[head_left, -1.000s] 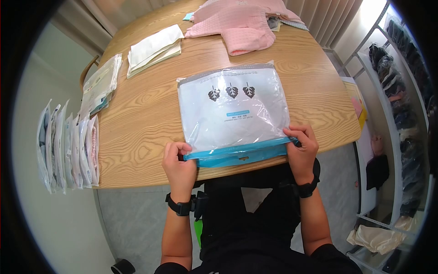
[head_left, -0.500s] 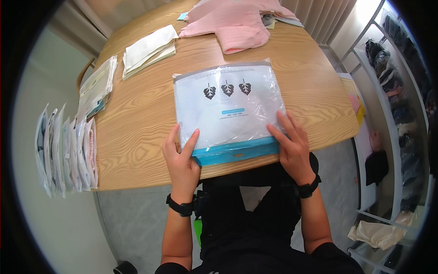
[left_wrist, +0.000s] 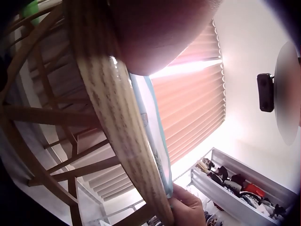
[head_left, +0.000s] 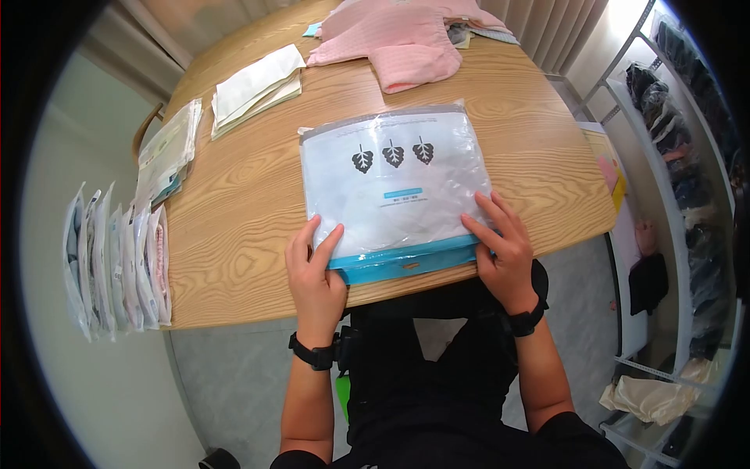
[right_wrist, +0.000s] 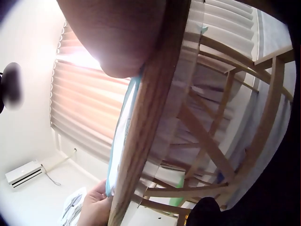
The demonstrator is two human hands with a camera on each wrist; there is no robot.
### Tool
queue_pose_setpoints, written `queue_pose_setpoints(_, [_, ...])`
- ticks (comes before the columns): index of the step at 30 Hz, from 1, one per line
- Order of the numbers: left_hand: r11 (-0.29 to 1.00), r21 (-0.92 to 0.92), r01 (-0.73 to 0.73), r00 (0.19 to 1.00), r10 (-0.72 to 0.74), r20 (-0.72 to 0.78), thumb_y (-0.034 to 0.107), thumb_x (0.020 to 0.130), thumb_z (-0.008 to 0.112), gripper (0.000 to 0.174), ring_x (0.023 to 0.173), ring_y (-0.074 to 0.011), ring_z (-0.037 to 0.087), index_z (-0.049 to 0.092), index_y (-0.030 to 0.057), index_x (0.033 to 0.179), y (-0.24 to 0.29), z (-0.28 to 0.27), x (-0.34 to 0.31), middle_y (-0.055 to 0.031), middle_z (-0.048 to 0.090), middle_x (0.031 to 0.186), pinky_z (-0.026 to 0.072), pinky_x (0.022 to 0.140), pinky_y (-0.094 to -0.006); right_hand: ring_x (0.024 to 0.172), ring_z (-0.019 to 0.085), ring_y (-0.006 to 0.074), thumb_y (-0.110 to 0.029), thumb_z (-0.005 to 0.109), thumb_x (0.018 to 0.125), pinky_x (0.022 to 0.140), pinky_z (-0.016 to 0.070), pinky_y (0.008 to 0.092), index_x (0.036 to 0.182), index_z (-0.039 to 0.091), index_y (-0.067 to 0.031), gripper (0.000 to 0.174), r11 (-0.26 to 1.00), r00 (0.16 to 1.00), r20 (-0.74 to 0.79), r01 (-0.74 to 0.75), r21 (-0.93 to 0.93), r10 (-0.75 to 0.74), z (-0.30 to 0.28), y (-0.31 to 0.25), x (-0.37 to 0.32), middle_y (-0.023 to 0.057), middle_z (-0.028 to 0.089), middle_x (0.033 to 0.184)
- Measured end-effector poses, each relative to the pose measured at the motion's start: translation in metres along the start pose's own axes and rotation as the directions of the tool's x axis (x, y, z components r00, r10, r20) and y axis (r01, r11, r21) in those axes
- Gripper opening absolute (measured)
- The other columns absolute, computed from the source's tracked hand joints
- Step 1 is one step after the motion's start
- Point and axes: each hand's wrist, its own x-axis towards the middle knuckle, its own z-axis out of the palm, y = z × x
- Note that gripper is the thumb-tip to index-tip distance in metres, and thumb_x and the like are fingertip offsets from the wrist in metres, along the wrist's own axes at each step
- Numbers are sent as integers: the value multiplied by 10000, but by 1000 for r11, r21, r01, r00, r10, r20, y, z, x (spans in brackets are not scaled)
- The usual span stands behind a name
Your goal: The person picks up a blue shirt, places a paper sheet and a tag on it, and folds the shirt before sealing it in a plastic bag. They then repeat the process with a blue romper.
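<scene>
A clear plastic bag (head_left: 402, 184) with a white front, three dark leaf prints and a blue band lies flat at the table's near edge. On its lower left corner rests my left hand (head_left: 316, 270), fingers extended. My right hand (head_left: 504, 258) touches the lower right corner with spread, slightly bent fingers. In the left wrist view the bag (left_wrist: 153, 127) appears edge-on along the tabletop, the other hand (left_wrist: 187, 207) at its far end. The right wrist view shows the bag (right_wrist: 123, 127) edge-on too, beyond the near palm.
Pink clothing (head_left: 391, 47) lies at the back of the table (head_left: 547, 156). White folded sheets (head_left: 258, 86) and flat packages (head_left: 168, 148) lie to the left, beside a row of upright bagged items (head_left: 117, 262). Shelves (head_left: 664, 172) with bagged goods stand right.
Both hands have let go of the bag's blue edge and now rest on its lower corners with fingers extended. The blue band lies flatter at the table edge.
</scene>
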Motion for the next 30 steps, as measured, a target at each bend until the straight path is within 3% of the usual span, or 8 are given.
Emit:
queue_pose_setpoints(8, [1000,-5,-4,1000,4,4,-157,721,454,591,1235,-335,524,706,56,1211,-1,-2,1,-156,570,1380,446,1012,-381,1262,597,351,42,602,713,979,524,427,1094,783,-150,464,998,993,-113,24,-50,-30,8,-2,-4,99,676,1304])
queue_pose_setpoints(30, [1000,-23,-8,1000,8,0,-152,712,456,575,1215,-340,535,704,50,1190,1,-2,1,-160,580,1363,454,1006,-389,1271,591,360,70,567,719,1000,515,440,1077,767,-105,446,999,993,-117,18,-39,-23,8,0,-5,107,677,1296])
